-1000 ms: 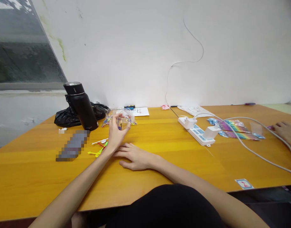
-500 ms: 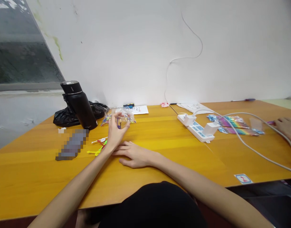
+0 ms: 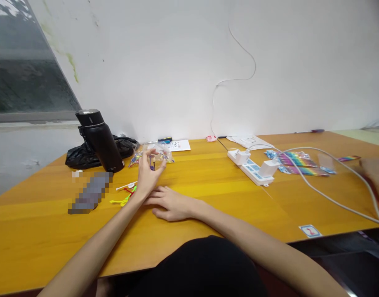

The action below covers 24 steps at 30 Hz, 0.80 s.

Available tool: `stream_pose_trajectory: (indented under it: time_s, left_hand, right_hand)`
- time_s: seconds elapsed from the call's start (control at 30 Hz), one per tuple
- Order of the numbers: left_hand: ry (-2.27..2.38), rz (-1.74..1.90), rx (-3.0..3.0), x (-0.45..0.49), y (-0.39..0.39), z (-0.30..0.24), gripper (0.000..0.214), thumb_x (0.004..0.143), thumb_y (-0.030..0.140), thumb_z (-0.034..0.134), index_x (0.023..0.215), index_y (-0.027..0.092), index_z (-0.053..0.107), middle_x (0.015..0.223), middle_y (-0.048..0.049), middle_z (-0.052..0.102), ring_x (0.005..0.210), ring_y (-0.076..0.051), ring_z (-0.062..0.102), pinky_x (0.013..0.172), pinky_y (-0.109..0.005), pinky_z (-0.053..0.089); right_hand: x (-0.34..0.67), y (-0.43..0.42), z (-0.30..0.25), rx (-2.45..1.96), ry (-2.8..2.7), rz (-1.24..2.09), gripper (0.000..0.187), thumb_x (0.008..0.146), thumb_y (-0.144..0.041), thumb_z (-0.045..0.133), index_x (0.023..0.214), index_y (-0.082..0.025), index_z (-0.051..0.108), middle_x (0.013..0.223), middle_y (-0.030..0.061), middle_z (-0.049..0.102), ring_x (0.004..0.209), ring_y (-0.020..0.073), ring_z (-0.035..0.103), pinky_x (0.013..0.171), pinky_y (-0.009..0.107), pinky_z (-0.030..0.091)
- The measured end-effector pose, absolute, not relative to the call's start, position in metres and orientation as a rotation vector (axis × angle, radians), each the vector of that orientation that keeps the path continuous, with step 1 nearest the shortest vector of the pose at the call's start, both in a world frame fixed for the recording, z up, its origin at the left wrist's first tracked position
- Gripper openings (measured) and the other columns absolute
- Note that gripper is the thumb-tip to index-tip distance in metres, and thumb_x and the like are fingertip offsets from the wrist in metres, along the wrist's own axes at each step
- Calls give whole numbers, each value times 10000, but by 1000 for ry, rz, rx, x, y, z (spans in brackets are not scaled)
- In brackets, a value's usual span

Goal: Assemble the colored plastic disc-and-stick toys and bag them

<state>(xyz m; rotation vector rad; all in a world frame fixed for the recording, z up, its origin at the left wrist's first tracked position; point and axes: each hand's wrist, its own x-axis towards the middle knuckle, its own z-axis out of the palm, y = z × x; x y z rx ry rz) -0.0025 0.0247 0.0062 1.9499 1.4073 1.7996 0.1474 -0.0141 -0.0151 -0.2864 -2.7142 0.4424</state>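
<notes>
My left hand (image 3: 147, 175) is raised over the table, its fingers curled round a small purple plastic piece (image 3: 152, 167) with a thin dark stem. The exact grip is partly hidden. Palm down on the wood, my right hand (image 3: 172, 203) lies with fingers stretched out, and its fingertips pass behind my left wrist. Left of that wrist lie slim arrow-like plastic pieces: a yellow one (image 3: 117, 202), a white one (image 3: 126, 186), and red and green ones partly covered. Just beyond my left hand sits a clear plastic bag (image 3: 166, 152) of colourful bits.
A black bottle (image 3: 102, 146), a black bag (image 3: 76, 157) and a blurred-out flat object (image 3: 92, 193) stand left. Right are a power strip (image 3: 253, 171), a looping white cable (image 3: 319, 191), rainbow-coloured packets (image 3: 300, 161) and another person's arm (image 3: 375, 175). Screwdrivers and papers (image 3: 248, 142) lie along the wall.
The view has shifted slightly, so the scene sits a little further left. My hands keep nearly the same pose. At right, the other person's hand has moved off a rainbow-coloured item, now visible.
</notes>
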Motion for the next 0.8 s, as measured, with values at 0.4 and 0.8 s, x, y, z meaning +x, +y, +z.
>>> stream_pose_trajectory:
  time_s: [0.4,0.8]
  left_hand:
    - [1384,1838,1928,-4,27,8,494,848,356,728,1279,241,516,1211,-74,617,1183,-242,577,1073,-417,410]
    - [1331,2079,1757,-11,28,18,516,838,370,748,1264,235,491,1200,-79,573,1142,-216,562,1043,-379,428]
  right_hand:
    - [147,-12,-12,-364,-2586,699,401,956,-185,544,1351,-208,615,1375,79,630,1349,217,468,1169,390,347]
    - [162,22,-8,-737,-1651,1147,253,886,-242,559,999,-197,781,1050,62,776,1021,208,702,1017,383,491]
